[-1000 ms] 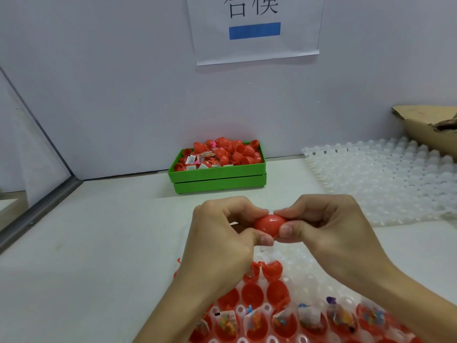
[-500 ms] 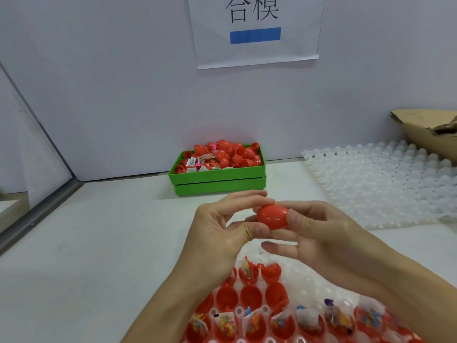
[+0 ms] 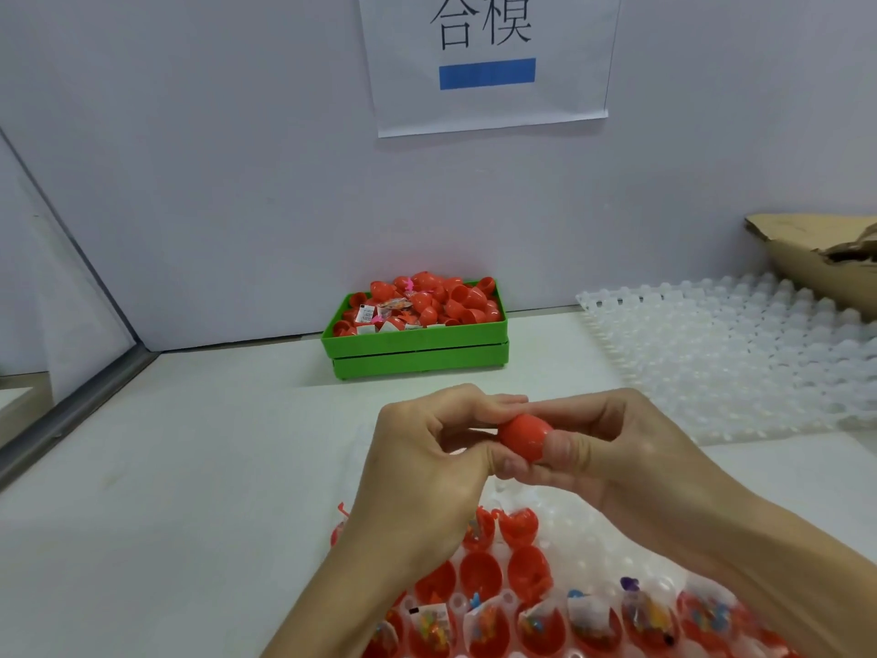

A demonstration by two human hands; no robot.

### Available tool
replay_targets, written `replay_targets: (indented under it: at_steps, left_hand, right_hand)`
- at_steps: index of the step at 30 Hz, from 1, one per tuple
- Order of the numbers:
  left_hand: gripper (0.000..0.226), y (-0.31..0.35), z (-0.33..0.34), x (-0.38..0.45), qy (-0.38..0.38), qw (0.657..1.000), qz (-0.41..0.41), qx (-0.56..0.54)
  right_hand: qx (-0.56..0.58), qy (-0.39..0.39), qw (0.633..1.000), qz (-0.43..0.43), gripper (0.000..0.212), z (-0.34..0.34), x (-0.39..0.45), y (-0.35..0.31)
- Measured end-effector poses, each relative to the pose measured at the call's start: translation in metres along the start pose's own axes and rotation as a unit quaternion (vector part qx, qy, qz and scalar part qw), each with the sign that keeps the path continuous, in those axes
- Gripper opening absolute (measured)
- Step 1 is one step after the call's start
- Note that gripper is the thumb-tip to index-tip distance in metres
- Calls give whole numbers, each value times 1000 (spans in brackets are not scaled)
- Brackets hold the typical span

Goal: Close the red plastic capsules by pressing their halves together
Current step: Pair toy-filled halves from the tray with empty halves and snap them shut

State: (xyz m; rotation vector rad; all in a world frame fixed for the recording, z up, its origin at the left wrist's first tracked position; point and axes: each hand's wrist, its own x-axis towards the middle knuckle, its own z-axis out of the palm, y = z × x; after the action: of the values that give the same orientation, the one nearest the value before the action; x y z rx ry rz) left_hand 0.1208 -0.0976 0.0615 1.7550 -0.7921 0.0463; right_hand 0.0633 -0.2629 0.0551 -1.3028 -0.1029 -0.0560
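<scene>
A red plastic capsule (image 3: 524, 435) is held above the table between both hands. My left hand (image 3: 427, 472) pinches its left end with thumb and fingers. My right hand (image 3: 617, 453) grips its right end, thumb across the front. Its halves look joined. Below my hands a white moulded tray (image 3: 560, 510) holds several open red capsule halves (image 3: 479, 574), many with small bagged toys (image 3: 536, 622) in them.
A green crate (image 3: 417, 346) heaped with red capsule halves and small packets stands against the back wall. A translucent empty moulded tray (image 3: 740, 358) lies at the right, with torn cardboard (image 3: 825, 258) behind it. A paper sign (image 3: 489, 59) hangs on the wall.
Both hands stayed on the capsule. The right hand opened its lower fingers half a second ago and has curled them round the capsule again; the left fingers closed back over its end.
</scene>
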Motion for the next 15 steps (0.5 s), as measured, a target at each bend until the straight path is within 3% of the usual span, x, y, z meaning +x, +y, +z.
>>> replay_targets:
  at_steps: [2, 6, 12, 15]
  left_hand:
    - [37, 0, -1, 0, -9, 1000, 12, 17]
    - [41, 0, -7, 0, -42, 998, 40, 22]
    - [35, -3, -7, 1, -19, 997, 28, 71]
    - [24, -3, -7, 2, 5, 997, 28, 74]
  right_hand:
    - [29, -5, 999, 16, 30, -2, 1, -2]
    - [50, -19, 998, 39, 41, -4, 0, -5]
    - [40, -48, 997, 42, 54, -4, 1, -1]
    - [-49, -11, 999, 13, 39, -10, 1, -1]
